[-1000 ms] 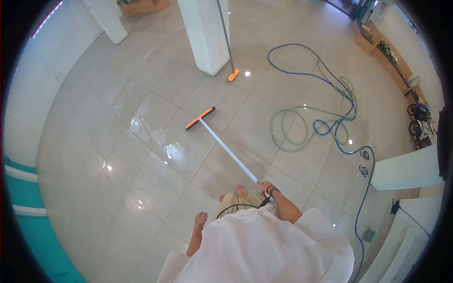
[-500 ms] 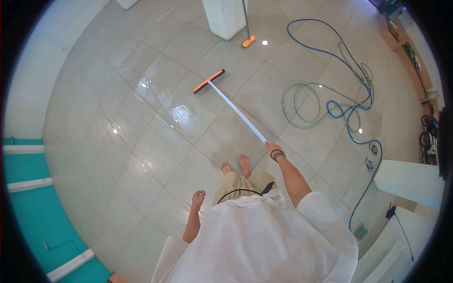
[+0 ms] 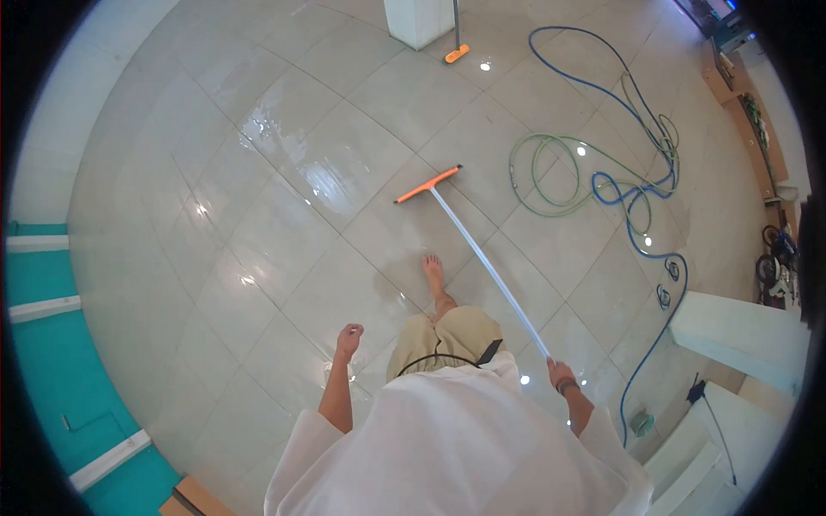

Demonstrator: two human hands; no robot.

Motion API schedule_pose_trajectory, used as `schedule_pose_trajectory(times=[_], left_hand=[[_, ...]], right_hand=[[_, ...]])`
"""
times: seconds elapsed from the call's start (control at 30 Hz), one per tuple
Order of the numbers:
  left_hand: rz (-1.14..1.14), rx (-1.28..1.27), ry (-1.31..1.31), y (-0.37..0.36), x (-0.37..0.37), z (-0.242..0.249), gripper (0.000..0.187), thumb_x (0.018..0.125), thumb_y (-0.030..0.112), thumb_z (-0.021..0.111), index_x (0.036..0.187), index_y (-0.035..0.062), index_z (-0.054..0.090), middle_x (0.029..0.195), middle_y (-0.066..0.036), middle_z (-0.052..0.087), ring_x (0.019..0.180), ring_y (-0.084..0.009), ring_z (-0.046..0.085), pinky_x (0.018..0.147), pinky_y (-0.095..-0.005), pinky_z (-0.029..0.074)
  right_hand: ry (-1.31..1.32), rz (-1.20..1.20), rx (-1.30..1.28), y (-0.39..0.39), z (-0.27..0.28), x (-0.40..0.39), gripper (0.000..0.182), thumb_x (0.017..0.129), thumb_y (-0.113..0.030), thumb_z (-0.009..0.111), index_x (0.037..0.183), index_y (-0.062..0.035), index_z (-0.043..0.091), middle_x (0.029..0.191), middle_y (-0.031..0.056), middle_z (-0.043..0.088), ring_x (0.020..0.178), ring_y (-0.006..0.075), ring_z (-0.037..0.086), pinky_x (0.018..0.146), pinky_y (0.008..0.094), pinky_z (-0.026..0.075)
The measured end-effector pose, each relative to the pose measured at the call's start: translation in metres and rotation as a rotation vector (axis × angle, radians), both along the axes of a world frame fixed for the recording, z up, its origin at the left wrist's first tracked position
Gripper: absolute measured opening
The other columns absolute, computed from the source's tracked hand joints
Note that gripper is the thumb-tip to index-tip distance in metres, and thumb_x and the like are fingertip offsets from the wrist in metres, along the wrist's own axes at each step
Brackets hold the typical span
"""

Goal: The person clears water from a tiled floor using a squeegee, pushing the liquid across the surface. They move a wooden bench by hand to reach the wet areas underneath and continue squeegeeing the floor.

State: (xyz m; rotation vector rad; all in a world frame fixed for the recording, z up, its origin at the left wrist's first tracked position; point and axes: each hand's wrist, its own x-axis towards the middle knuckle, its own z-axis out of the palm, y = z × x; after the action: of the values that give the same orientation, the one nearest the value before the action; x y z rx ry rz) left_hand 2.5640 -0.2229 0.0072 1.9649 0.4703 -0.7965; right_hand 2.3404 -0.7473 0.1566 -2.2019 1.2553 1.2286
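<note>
Moved: the squeegee (image 3: pixel 428 183) has come back toward the person and to the right across the tiles since half a second ago, its handle now more steeply angled in view; the right hand (image 3: pixel 560 373) has drawn back beside the body, and one bare foot (image 3: pixel 433 275) shows ahead where two did.
Right-hand fingers: closed around the far end of the pale handle, with dark bands at the wrist.
Left-hand fingers: loosely curled and partly open, nothing visible in them; the left hand (image 3: pixel 348 337) hangs in front of the body, well apart from the handle.
Squeegee: orange head on the tiled floor (image 3: pixel 469 120), ahead of the foot and slightly right of it; the handle slants from the head back to the right hand.
Wet patch: a shiny area (image 3: pixel 327 185) lies left of the squeegee head, apart from it.
Hoses: a blue hose (image 3: pixel 664 255) and a green hose (image 3: pixel 551 135) lie looped and tangled on the right.
Column: white column (image 3: pixel 419 21) farther ahead, an orange brush head (image 3: pixel 457 54) on the floor just beside its base.
</note>
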Motion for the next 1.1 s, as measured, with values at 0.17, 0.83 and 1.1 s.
schedule_pose_trajectory(times=[0.17, 0.83, 1.1], left_hand=[[0.027, -0.07, -0.032, -0.017, -0.041, -0.007, 0.023, 0.074, 0.024, 0.056, 0.088, 0.0057, 0.059, 0.075, -0.009, 0.059, 0.07, -0.0144, 0.053, 0.064, -0.0271, 0.042], [0.246, -0.068, 0.273, 0.007, -0.223, -0.006, 0.022, 0.07, 0.02, 0.057, 0.085, 0.0042, 0.059, 0.071, -0.007, 0.057, 0.062, -0.0125, 0.05, 0.057, -0.026, 0.042], [0.439, -0.187, -0.081, 0.006, -0.14, 0.04, 0.012, 0.075, 0.008, 0.048, 0.084, 0.0057, 0.055, 0.076, -0.003, 0.055, 0.066, -0.0107, 0.049, 0.06, -0.0231, 0.041]], right_hand=[[0.051, 0.033, -0.062, -0.005, 0.04, -0.16, 0.064, 0.083, -0.052, 0.024, 0.087, 0.0025, 0.057, 0.084, 0.0267, 0.055, 0.086, 0.0395, 0.052, 0.077, 0.0443, 0.04], [-0.408, -0.043, 0.132, 0.064, -0.034, -0.031, 0.06, 0.08, -0.054, 0.033, 0.073, 0.0005, 0.056, 0.074, 0.0207, 0.057, 0.076, 0.035, 0.055, 0.067, 0.0421, 0.04], [-0.548, -0.216, 0.391, 0.108, -0.067, 0.158, 0.041, 0.078, -0.041, 0.046, 0.068, -0.0021, 0.053, 0.051, 0.0063, 0.049, 0.039, 0.0169, 0.048, 0.039, 0.0319, 0.04]])
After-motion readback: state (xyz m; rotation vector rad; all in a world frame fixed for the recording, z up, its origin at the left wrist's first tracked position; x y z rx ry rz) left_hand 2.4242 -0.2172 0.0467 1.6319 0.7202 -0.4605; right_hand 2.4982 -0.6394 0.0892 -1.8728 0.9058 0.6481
